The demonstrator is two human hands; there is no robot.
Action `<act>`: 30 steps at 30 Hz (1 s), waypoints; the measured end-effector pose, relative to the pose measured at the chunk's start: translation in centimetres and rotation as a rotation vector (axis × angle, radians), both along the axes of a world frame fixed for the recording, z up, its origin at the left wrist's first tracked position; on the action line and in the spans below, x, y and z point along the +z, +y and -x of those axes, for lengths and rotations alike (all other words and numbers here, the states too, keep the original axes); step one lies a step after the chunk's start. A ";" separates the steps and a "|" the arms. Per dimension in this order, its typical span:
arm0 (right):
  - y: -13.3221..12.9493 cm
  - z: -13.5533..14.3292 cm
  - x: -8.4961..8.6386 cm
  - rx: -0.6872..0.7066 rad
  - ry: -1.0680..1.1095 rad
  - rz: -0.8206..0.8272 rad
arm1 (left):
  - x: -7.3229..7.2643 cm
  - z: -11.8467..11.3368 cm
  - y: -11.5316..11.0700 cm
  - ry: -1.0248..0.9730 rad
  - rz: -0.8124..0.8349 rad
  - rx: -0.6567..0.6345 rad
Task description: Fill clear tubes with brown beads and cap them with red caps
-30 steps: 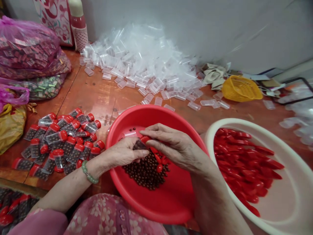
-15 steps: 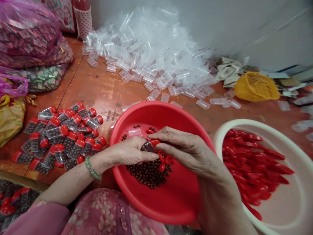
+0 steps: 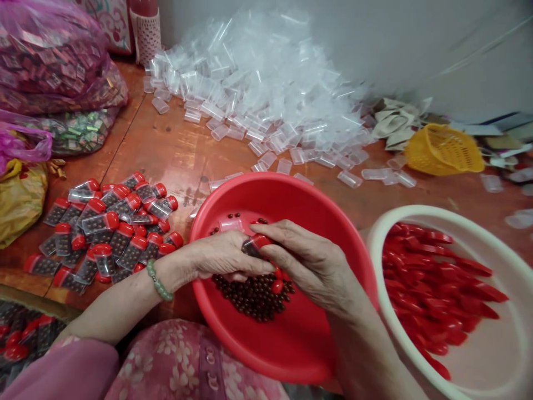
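Note:
Over the red basin (image 3: 358,244), my left hand (image 3: 227,253) is closed around a small clear plastic container (image 3: 251,248) filled with dark brown balls. A red cap (image 3: 262,240) sits at its right end, with the fingers of my right hand (image 3: 310,258) closed over it. How firmly the cap is seated is hidden by the fingers. Beneath my hands lies a heap of brown balls (image 3: 258,303), with a few red pieces (image 3: 278,285) among them. An uncapped clear container (image 3: 230,224) lies in the basin behind my left hand.
Filled red-capped containers (image 3: 122,225) are piled on the wooden table (image 3: 166,150) at left. Empty clear containers (image 3: 266,100) form a big heap against the wall. A white basin (image 3: 495,355) of red caps (image 3: 433,283) stands right; a yellow basket (image 3: 443,150) and plastic bags (image 3: 54,61) lie behind.
My right hand has shifted and its fingers have curled lower over the red cap. The container stays in my left hand. The view has moved slightly.

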State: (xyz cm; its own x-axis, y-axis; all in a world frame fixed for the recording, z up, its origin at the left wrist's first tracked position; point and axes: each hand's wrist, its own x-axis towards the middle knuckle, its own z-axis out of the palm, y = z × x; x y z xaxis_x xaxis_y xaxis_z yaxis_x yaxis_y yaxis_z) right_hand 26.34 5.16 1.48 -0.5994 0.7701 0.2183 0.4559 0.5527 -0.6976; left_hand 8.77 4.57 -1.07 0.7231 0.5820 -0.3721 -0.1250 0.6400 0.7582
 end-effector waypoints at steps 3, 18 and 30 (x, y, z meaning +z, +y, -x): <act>-0.6 0.4 -0.1 -0.002 -0.093 -0.101 | -0.1 0.3 0.3 -0.048 0.012 0.053; -2.0 2.4 -1.3 -0.153 -0.236 -0.742 | -0.1 -0.6 -1.0 -0.268 0.067 0.116; -2.7 1.8 -1.8 -0.036 -0.304 -0.451 | 0.5 -1.5 -1.7 -0.016 0.324 0.515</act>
